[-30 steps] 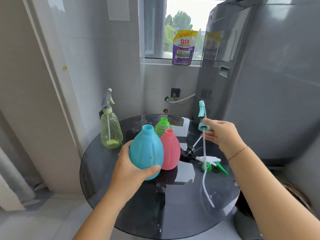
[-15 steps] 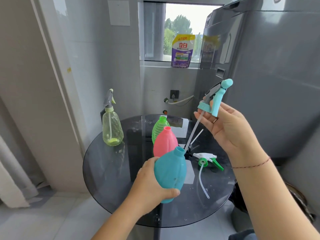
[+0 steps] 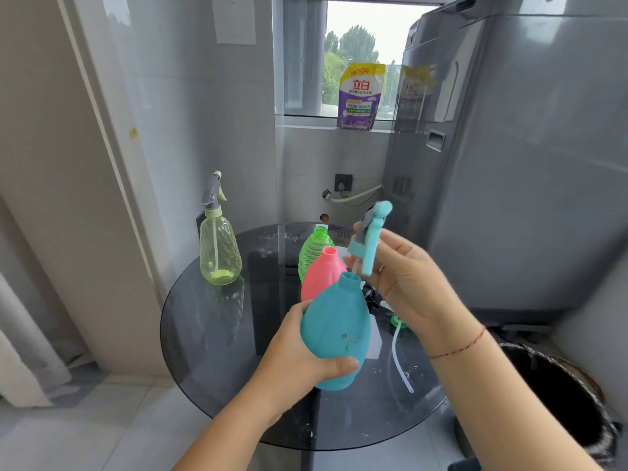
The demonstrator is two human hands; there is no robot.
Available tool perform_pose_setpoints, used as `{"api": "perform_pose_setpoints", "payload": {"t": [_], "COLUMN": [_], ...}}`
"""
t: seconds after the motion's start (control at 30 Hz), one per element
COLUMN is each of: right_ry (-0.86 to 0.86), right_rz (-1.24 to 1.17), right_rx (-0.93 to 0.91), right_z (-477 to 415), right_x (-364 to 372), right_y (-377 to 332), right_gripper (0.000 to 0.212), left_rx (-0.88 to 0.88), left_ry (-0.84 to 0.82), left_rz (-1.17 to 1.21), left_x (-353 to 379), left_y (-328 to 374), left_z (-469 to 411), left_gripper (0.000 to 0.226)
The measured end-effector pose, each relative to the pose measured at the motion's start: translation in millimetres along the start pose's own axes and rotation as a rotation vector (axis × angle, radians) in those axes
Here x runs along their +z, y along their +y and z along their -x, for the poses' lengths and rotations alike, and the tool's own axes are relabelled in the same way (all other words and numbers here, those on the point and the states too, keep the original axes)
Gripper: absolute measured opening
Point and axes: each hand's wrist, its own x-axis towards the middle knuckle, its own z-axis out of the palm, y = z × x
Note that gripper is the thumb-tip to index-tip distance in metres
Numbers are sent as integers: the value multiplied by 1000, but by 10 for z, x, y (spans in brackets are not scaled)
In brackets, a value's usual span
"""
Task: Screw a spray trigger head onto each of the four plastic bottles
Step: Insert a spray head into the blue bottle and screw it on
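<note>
Since a moment ago we lowered the blue trigger head [image 3: 368,244], pinched in our right hand [image 3: 404,280], towards the blue bottle [image 3: 334,329]; our left hand [image 3: 299,355] grips it tilted, mouth presented for threading.

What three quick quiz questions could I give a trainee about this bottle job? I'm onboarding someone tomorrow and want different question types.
1. True or false: the teal trigger head is already screwed onto the teal bottle.
2. Which bottle already carries a sprayer? A) pink bottle B) pale yellow-green bottle C) green ribbed bottle
3. Fill in: the left hand grips the ____ bottle, while the right hand holds the trigger head.

Key: 1 false; 2 B; 3 teal.
</note>
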Motion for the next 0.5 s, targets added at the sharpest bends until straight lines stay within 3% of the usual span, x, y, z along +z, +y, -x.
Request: {"api": "perform_pose_setpoints", "payload": {"t": [0.37, 0.5], "right_ry": [-64, -125], "right_rz": [89, 110], "right_rx": [125, 185], "right_z": [47, 56], "right_x": [8, -31], "right_y": [209, 147], "right_gripper": [27, 32], "left_rx": [-106, -168], "left_ry": [-172, -345], "left_rz": [324, 401], "left_x": [-64, -121], "left_y": [43, 67], "left_z": [-53, -35], "left_gripper": [81, 75]}}
